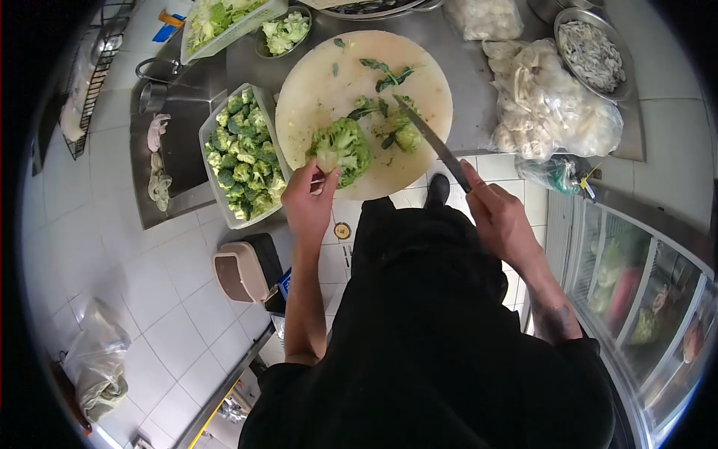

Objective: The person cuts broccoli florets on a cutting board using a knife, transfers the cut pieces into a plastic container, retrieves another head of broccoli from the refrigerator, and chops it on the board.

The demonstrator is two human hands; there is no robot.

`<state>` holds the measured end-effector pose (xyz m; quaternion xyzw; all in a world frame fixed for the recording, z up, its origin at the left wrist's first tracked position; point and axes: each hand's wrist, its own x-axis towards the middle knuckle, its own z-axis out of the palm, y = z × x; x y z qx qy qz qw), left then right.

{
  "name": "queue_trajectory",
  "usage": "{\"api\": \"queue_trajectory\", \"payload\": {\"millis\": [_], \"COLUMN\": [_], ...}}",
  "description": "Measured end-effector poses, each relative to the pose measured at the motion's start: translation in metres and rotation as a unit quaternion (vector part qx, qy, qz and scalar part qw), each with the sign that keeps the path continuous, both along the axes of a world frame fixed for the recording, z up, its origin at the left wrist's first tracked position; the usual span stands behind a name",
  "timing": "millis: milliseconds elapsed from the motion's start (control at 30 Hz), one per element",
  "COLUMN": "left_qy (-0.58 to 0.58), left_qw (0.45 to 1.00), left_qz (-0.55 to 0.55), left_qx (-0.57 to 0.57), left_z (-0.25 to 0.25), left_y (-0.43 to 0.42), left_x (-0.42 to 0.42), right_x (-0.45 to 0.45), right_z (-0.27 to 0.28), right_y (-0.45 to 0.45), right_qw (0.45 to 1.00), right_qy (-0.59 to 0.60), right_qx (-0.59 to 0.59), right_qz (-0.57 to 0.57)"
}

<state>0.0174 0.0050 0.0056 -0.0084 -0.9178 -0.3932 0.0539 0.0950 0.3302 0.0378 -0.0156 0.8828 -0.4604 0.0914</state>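
Observation:
My left hand [308, 196] is closed on the near-left side of a large broccoli head [342, 150], whose pale cut stem faces up over the round cutting board [307, 82]. In my right hand [493, 212] is the handle of a knife [434, 138]. Its long blade points up and left across the board's right side, the tip close to a smaller piece of broccoli [406, 136]. Dark green leaves [387, 77] lie scattered near the board's far side. Left of the board, a white basket [278, 146] is filled with cut broccoli florets [243, 153].
A sink [179, 142] lies at the left. Behind stand a basket of leafy greens [217, 26] and a bowl of chopped pale vegetable [286, 34]. Plastic bags [553, 97] and a metal bowl of pale strips [591, 56] sit right. A glass-door fridge [636, 284] stands lower right.

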Motion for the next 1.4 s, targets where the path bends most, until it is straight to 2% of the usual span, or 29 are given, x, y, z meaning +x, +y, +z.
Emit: {"api": "queue_trajectory", "payload": {"millis": [67,200,267,333,400,533,667,767,867,1000,1067,1200,1267,1400], "left_qy": [0.016,0.007,0.021,0.013,0.005,-0.004,-0.018,-0.025,-0.011,-0.017,0.012,0.001,0.013,-0.034], "left_qw": [0.996,0.995,0.992,0.992,0.992,0.992,0.989,0.992,0.991,0.988,0.979,0.990,0.999,0.996], "left_qz": [-0.055,-0.076,-0.093,-0.089,-0.088,-0.104,-0.118,-0.098,-0.118,-0.135,-0.147,-0.117,-0.039,-0.075], "left_qx": [-0.063,-0.069,-0.086,-0.089,-0.093,-0.071,-0.086,-0.073,-0.067,-0.078,-0.138,-0.081,-0.023,0.016], "left_z": [-0.002,0.002,0.002,0.003,0.002,0.000,0.006,0.003,0.001,0.008,0.008,0.008,0.018,0.024], "left_y": [-0.006,-0.006,-0.007,-0.007,-0.008,-0.010,-0.007,-0.007,-0.017,-0.009,-0.007,-0.008,0.002,0.002], "left_x": [0.000,-0.001,-0.003,-0.003,-0.002,0.004,-0.007,-0.011,-0.020,-0.014,-0.015,-0.012,-0.011,-0.013], "right_x": [-0.002,-0.004,-0.002,0.003,0.010,0.010,0.004,0.001,-0.004,-0.005,-0.012,-0.016,-0.016,-0.016], "right_z": [0.004,0.027,0.022,0.000,-0.018,-0.013,0.004,-0.009,0.000,0.005,-0.004,0.011,0.012,-0.010], "right_y": [-0.007,-0.029,-0.039,-0.045,-0.044,-0.036,-0.040,-0.052,-0.049,-0.048,-0.053,-0.035,-0.019,-0.010], "right_qw": [0.999,0.997,0.993,0.991,0.990,0.991,0.986,0.989,0.986,0.984,0.986,0.991,0.995,0.998], "right_qy": [0.035,0.049,0.108,0.118,0.012,0.005,-0.023,0.003,0.005,-0.017,-0.003,0.018,-0.008,0.032], "right_qx": [0.013,0.008,-0.048,-0.047,0.049,0.022,0.069,0.061,0.074,0.089,0.075,0.004,-0.002,0.045], "right_qz": [0.031,0.055,0.030,0.040,0.135,0.131,0.148,0.133,0.149,0.156,0.146,0.131,0.098,0.031]}}
